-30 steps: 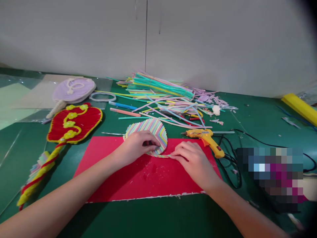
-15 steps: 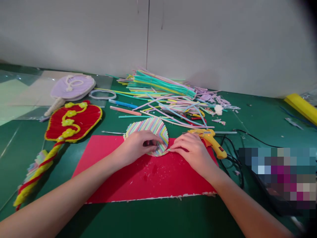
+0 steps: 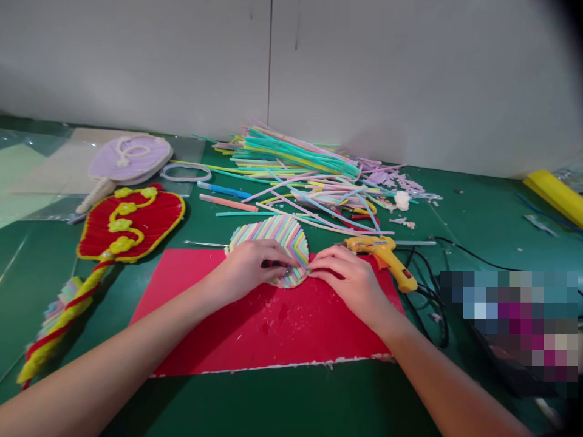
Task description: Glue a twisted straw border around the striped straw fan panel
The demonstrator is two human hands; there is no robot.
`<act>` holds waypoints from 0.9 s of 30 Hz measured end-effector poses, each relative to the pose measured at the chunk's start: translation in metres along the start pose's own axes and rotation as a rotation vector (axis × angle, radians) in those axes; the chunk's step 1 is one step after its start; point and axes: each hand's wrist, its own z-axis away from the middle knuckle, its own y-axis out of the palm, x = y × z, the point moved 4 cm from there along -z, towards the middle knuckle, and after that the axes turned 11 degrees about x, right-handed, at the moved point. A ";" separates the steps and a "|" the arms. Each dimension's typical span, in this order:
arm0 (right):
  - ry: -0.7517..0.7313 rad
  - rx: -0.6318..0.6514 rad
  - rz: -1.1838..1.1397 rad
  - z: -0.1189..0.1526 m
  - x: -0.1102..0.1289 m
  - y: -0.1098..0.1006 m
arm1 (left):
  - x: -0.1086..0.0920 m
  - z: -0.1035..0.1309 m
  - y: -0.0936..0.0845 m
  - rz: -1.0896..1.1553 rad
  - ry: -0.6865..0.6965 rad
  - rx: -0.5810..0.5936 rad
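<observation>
"What carries everything?"

"A green counter (image 3: 291,403). On it lies a red board (image 3: 268,340), so take that as the landmark."

"What is left of the board?"

"A red fan (image 3: 150,224) with yellow flowers and a twisted yellow-and-red handle. Farther off, beyond the board's far left corner, lies a lavender fan (image 3: 146,164) with a pale handle."

"And straight behind the board?"

"A bundle of chenille stems (image 3: 296,152), mostly turquoise on top, with loose stems scattered nearer the board."

"Where are the hands?"

"Both over the board's far half. The right hand (image 3: 350,279) has a narrow grip, its fingertips pinching the right edge of a pastel striped disc (image 3: 281,229). The left hand (image 3: 250,264) lies across that disc with a narrow grip too, thumb and fingers nearly meeting on its face; I cannot tell whether anything is between them."

"Where exactly is the disc?"

"Straddling the board's far edge, around its middle."

"Anything smaller?"

"A yellow glue gun (image 3: 395,264) at the board's far right corner, a blue pen (image 3: 228,190) and a pink pen (image 3: 228,203) behind its left part, and a white puff (image 3: 401,201) beyond its right end."
</observation>
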 end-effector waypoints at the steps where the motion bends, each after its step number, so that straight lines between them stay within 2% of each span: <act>1: -0.010 0.007 -0.034 0.000 0.000 0.001 | 0.000 0.000 0.000 0.005 0.000 -0.008; 9: -0.053 0.018 -0.072 0.002 0.000 0.003 | -0.004 -0.004 0.005 0.062 -0.101 -0.101; 16: -0.037 0.018 -0.101 0.001 -0.002 0.001 | -0.002 -0.007 0.005 0.054 -0.203 -0.077; 19: -0.034 0.026 -0.107 0.000 -0.002 0.001 | -0.001 -0.011 0.004 0.074 -0.275 -0.016; 22: -0.023 0.034 -0.112 -0.001 -0.003 0.001 | 0.000 -0.017 0.000 0.099 -0.344 0.096; 27: -0.007 0.030 -0.122 0.000 -0.005 0.001 | 0.006 -0.020 -0.016 0.083 -0.306 0.239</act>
